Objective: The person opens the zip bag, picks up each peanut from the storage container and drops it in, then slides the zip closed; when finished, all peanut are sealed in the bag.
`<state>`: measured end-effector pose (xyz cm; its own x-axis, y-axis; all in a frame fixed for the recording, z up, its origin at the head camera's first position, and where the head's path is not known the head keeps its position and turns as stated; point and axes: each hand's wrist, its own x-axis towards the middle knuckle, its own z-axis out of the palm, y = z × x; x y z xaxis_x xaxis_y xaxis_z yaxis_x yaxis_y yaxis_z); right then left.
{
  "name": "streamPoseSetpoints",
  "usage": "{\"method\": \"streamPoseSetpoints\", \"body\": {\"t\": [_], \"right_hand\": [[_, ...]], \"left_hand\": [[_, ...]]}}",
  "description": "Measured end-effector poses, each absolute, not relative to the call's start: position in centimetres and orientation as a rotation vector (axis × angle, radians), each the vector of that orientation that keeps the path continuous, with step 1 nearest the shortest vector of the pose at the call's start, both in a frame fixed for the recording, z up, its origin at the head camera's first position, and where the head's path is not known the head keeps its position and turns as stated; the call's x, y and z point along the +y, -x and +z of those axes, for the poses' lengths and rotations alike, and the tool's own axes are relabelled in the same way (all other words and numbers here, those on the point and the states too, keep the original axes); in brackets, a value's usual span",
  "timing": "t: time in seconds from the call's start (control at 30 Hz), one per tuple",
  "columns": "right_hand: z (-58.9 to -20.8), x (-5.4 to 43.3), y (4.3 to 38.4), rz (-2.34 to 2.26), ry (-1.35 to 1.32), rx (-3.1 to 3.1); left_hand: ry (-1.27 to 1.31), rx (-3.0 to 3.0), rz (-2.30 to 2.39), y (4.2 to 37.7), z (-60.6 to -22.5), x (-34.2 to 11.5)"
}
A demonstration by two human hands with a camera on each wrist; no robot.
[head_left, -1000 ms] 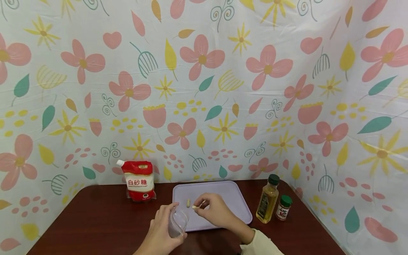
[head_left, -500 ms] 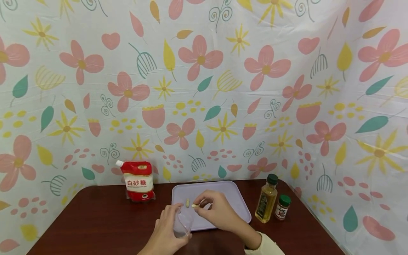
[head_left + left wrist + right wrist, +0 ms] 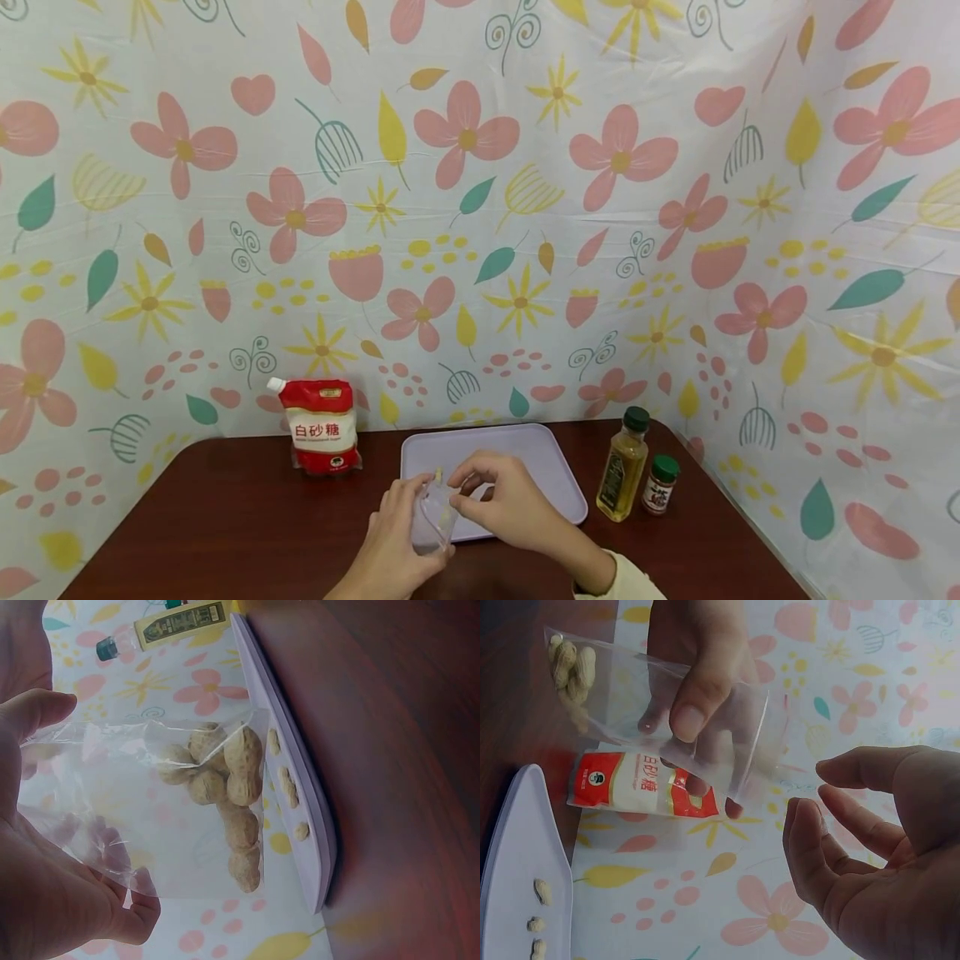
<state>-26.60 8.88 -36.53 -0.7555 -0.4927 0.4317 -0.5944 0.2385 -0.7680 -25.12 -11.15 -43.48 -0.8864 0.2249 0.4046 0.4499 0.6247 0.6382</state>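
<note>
My left hand grips a clear plastic bag by its upper part. Several unshelled peanuts lie gathered at its bottom, visible through the film. Close to the bag's mouth is my right hand, its thumb and fingers bent but apart, with nothing seen between them. Beyond both hands lies a pale purple tray, partly covered by them in the head view. In the left wrist view three peanuts rest on it in a row.
A red and white sugar pouch stands at the back left of the dark table. To the right of the tray are an oil bottle with a dark green cap and a small green-lidded jar. A flower-patterned cloth hangs behind.
My right hand, earlier pinching a peanut over the tray, has come to the bag's mouth, and its fingers no longer show a peanut. The bag has shifted slightly right.
</note>
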Motion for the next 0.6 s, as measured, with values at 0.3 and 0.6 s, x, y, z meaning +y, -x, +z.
{"method": "streamPoseSetpoints", "body": {"t": [0.3,0.6], "right_hand": [[-36.8,9.3,26.9,1.539,-1.016,-2.400],[-38.4,10.3,29.3,1.489,-0.901,-2.439]], "left_hand": [[0.554,-2.550,-1.121,25.1,-43.4,-11.2],[0.535,-2.588,-1.134,25.1,-43.2,-11.4]]}}
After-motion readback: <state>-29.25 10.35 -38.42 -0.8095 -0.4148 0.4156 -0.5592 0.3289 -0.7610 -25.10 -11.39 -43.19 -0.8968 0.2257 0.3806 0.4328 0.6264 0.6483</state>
